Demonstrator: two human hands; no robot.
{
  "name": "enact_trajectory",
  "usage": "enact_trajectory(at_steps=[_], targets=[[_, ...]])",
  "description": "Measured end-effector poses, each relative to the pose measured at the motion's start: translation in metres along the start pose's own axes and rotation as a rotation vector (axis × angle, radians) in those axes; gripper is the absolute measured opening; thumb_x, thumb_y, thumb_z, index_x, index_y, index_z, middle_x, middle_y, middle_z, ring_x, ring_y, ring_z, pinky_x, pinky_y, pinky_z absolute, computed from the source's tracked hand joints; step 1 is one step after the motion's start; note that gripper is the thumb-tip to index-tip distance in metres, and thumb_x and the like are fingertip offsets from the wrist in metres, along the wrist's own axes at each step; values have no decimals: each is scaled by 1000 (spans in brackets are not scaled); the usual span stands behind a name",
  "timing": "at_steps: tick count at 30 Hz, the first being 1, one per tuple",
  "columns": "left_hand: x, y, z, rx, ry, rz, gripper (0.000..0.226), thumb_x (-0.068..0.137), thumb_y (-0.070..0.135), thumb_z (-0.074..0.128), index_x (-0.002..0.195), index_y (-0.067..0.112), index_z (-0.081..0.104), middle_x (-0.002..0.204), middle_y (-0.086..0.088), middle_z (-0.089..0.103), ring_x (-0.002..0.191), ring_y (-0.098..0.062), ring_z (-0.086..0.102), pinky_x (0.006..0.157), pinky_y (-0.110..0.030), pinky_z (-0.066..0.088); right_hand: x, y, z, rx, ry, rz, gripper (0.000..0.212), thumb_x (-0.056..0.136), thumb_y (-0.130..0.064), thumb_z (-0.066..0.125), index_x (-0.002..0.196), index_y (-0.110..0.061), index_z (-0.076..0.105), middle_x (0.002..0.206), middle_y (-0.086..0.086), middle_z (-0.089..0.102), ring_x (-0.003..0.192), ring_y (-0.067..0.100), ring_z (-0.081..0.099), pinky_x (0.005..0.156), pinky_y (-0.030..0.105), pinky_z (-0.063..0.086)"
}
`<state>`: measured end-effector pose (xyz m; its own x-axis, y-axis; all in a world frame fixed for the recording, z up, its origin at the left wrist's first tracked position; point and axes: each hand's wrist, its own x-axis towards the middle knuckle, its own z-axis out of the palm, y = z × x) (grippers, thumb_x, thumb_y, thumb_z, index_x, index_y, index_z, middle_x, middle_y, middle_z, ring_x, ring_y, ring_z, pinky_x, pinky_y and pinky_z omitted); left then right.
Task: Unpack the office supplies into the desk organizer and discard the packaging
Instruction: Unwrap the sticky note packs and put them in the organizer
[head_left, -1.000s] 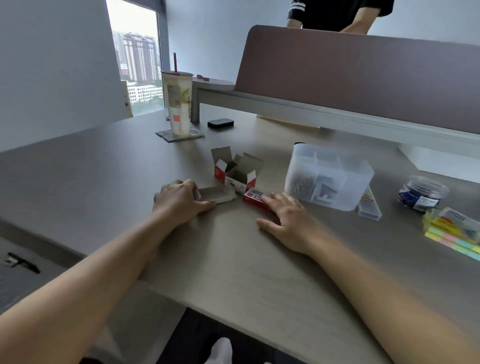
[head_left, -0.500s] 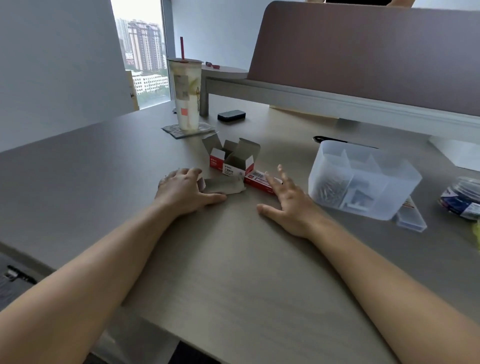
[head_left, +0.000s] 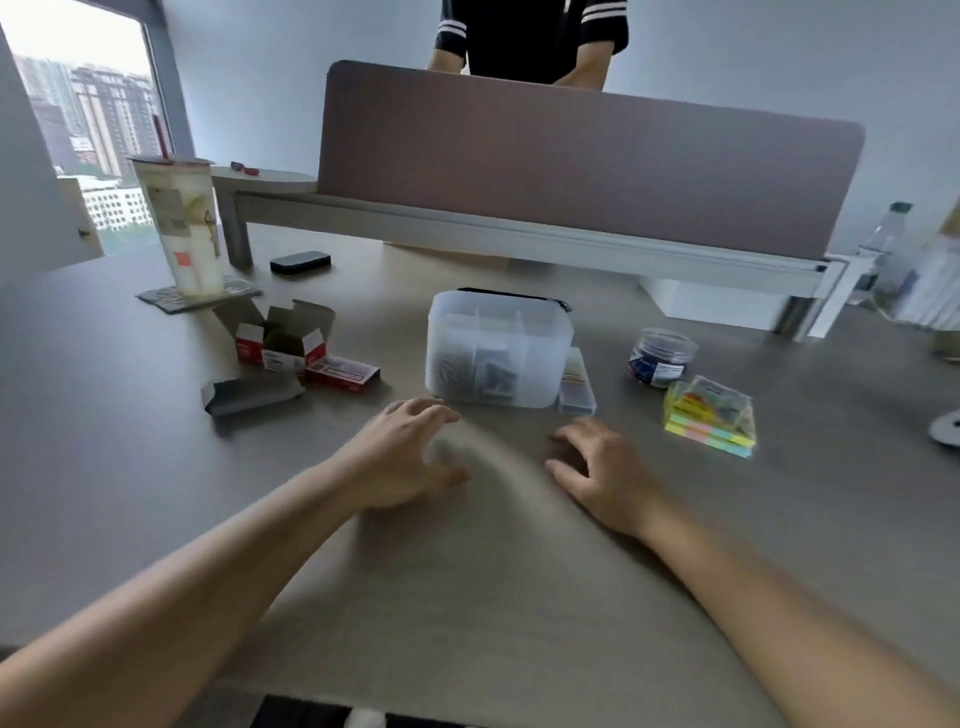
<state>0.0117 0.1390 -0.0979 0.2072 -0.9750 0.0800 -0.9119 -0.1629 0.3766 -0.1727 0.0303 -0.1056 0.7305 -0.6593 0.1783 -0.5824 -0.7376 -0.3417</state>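
The translucent desk organizer stands at the middle of the desk with small items in its compartments. My left hand hovers just in front of its left corner, fingers spread and empty. My right hand rests near the desk to the right, also empty. Left of the organizer lie opened red-and-white cardboard boxes, a flat red box and a flattened grey carton. A clear jar of clips and a wrapped pack of coloured sticky notes sit to the right.
A small clear case leans against the organizer's right side. A tall drink cup on a coaster and a black device stand at the back left. A brown partition closes the desk's far side; a person stands behind it. Bottles are far right.
Both hands have left the cardboard packaging and moved right to the front of the organizer. The flattened carton and red box stay on the desk. The view has swung right.
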Motion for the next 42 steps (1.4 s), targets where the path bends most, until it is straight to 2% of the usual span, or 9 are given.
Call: enact_trajectory(at_steps=[6,10,16,20,24,28,31,37,42], targets=[[40,47,30,116,-139,96,72,80,56,50,140,24,25,149,-2,26,137,-21,23,113,-35,19,-8,77,-32,-180,264,278,48,86,-27,52,130,-12,41,140,9,37,130,27,32,106,35,27],[55,59,40,159,-137,120,69,80,60,46,138,28,25,150,1,25,136,-23,25,112,-36,17,-5,117,-42,-174,243,409,56,87,-34,50,137,-24,29,147,7,29,135,28,26,110,40,23],[56,58,41,136,-114,115,102,47,80,22,135,30,29,148,2,28,135,-22,27,110,-34,19,-7,122,-43,-245,314,372,32,86,-20,50,118,-16,53,123,10,58,111,29,52,93,35,38],[56,57,44,70,-84,111,93,53,75,34,134,29,32,147,2,29,135,-20,25,111,-33,18,-15,106,-43,-255,440,259,26,87,-11,46,110,-10,58,112,13,64,101,34,56,81,35,40],[53,56,40,-164,63,82,75,72,56,61,134,24,34,145,-2,32,135,-19,23,110,-30,21,-16,70,-44,233,654,85,14,86,-5,53,95,-6,63,86,9,69,77,24,61,69,32,45],[51,58,33,-628,138,73,50,73,31,69,118,21,49,129,-4,51,123,-17,44,104,-32,36,-6,26,-39,937,474,158,22,86,0,52,73,-18,54,73,-3,61,60,6,62,57,21,57],[45,59,23,-1066,137,81,14,81,12,60,92,20,56,93,4,65,87,-11,64,73,-18,53,3,7,-32,1144,298,168,19,87,1,49,76,-14,50,76,1,61,56,5,65,54,22,57],[42,42,9,-1204,210,-45,15,85,4,53,79,16,60,75,4,66,59,-2,65,56,-19,56,24,-9,-17,1003,192,168,22,86,-8,54,107,-12,47,98,16,57,87,23,61,71,33,56],[39,30,10,-1107,131,-29,12,86,3,50,82,14,54,80,-2,61,68,-11,62,53,-16,54,30,-11,-5,858,258,86,19,87,-10,53,105,-16,55,86,3,55,90,22,59,76,30,57]])
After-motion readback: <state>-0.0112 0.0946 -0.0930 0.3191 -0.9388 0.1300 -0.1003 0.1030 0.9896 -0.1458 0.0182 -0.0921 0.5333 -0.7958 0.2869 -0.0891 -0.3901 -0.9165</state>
